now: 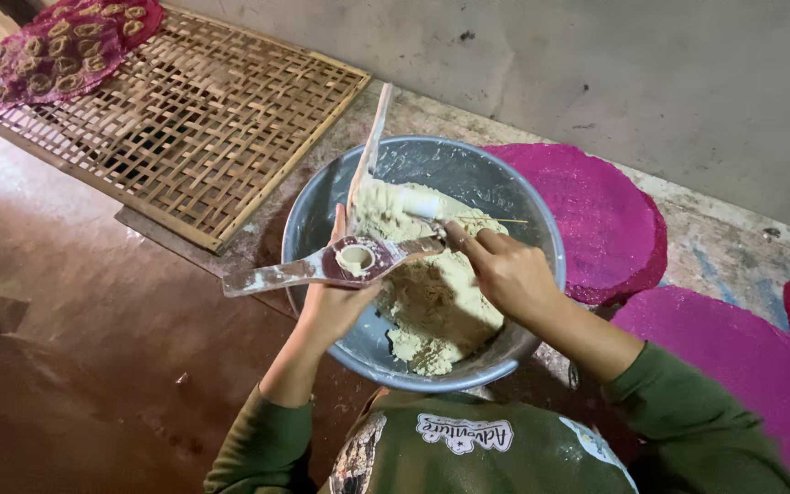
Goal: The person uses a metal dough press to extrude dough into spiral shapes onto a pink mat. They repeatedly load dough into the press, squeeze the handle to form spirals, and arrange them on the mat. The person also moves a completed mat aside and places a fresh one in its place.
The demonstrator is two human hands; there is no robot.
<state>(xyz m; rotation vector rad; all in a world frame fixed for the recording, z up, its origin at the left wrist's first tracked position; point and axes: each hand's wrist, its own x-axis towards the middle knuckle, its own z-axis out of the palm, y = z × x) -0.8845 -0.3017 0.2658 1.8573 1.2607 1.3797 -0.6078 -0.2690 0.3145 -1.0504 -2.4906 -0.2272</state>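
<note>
Centre of frame: left hand point(329, 306) closed from below around a flour-dusted wooden press point(356, 259) with long arms and a round cup packed with dough, held over the metal basin point(314, 212). Right hand point(503, 272), fingers curled and pinched together, presses at the press's right arm, just above the pale dough mound point(432, 302) filling the basin. Woven bamboo tray point(194, 119) lies upper left, its far corner bearing a red cloth with shaped pieces point(57, 46); magenta round mats point(596, 220) lie right of the basin.
</note>
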